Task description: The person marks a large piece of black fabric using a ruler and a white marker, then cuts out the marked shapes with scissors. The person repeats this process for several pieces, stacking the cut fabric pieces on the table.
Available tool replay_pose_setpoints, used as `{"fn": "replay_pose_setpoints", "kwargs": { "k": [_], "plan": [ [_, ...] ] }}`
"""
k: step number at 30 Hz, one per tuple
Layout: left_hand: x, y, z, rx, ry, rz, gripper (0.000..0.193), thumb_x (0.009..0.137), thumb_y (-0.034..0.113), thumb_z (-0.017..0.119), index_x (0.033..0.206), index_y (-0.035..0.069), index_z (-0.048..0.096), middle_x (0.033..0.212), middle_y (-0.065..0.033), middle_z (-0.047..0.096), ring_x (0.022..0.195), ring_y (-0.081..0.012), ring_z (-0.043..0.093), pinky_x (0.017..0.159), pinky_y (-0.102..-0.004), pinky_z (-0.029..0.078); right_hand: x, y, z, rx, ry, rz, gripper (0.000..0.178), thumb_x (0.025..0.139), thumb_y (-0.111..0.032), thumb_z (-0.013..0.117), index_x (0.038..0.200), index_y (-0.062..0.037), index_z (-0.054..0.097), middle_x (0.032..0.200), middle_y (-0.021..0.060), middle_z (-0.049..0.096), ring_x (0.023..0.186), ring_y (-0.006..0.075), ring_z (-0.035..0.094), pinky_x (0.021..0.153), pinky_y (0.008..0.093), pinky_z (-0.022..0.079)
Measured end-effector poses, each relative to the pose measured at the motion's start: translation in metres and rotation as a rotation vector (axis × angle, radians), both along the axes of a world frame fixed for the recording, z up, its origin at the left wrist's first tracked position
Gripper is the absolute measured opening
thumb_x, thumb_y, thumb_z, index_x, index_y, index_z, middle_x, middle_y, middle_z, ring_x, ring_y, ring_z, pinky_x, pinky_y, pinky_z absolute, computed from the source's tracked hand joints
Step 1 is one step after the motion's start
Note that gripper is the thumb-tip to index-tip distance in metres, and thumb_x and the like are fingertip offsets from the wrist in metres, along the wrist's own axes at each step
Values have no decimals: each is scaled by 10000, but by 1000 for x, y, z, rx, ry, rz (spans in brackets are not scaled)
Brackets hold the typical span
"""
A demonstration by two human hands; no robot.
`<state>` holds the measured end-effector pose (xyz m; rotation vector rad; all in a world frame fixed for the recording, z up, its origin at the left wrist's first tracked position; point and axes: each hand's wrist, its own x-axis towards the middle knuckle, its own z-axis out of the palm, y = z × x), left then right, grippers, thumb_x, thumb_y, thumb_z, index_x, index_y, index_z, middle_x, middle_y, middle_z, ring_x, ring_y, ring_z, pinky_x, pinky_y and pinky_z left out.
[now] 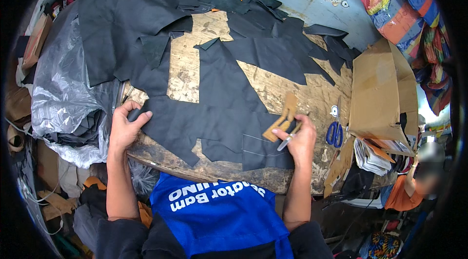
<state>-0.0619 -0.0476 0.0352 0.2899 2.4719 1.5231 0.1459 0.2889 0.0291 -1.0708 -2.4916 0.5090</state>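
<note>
A black leather-like sheet (219, 125) lies across the near part of the wooden table. At its left end, my left hand (127, 125) pinches the edge between thumb and fingers. My right hand (301, 139) is closed at the sheet's right end, with a slim pen-like tool (284, 143) sticking out of it, pale tip down. Against the same fingers rests a tan, angular template (282, 118) with cut-outs, also in that hand's grip. Pale lines (265, 144) mark the sheet just left of my right hand.
More black pieces (131, 25) cover the table's far and left parts. Blue-handled scissors (334, 133) lie on the bare wood (317, 108), near a cardboard box (378, 95). Clear plastic (70, 83) wraps a bundle at left. Another person in orange (404, 193) is at far right.
</note>
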Motion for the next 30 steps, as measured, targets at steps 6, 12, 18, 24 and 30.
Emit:
{"fn": "replay_pose_setpoints", "kwargs": {
  "k": [6, 12, 18, 24, 30],
  "plan": [
    [14, 1, 10, 421, -72, -62, 225, 750, 70, 667, 786, 93, 446, 777, 52, 445, 730, -47, 407, 655, -197, 344, 14, 22, -8, -234, -4, -28, 495, 487, -109, 889, 783, -24, 501, 655, 30, 524, 597, 109, 486, 564, 262, 445],
    [15, -4, 7, 369, 59, -138, 212, 728, 39, 640, 893, 56, 508, 918, 11, 487, 862, -89, 420, 821, -224, 336, 9, 25, -20, -463, 88, 6, 486, 571, 76, 789, 843, -70, 414, 739, 3, 498, 649, 68, 453, 585, 217, 420],
    [23, -7, -5, 233, 72, -213, 360, 701, -14, 615, 1061, -11, 629, 1216, -107, 570, 1204, -218, 453, 1033, -316, 277, 25, 37, 22, -739, 646, 201, 431, 643, 168, 680, 886, -81, 427, 833, 39, 572, 699, 95, 571, 629, 236, 508],
    [29, 4, -14, 372, 75, -212, 480, 712, -41, 586, 1191, -15, 574, 1288, -141, 526, 1314, -264, 343, 1095, -369, 184, 35, 51, 53, -721, 840, 262, 401, 678, 147, 687, 895, -66, 426, 854, 77, 586, 754, 124, 610, 668, 253, 530],
    [44, 25, -16, 81, 22, -403, 578, 692, -42, 573, 1261, 46, 528, 1304, -164, 507, 1319, -275, 346, 1084, -343, 228, 32, 77, 27, -525, 544, 52, 385, 640, 143, 704, 863, -65, 470, 742, -37, 443, 653, 45, 440, 578, 189, 401]
  ]
}}
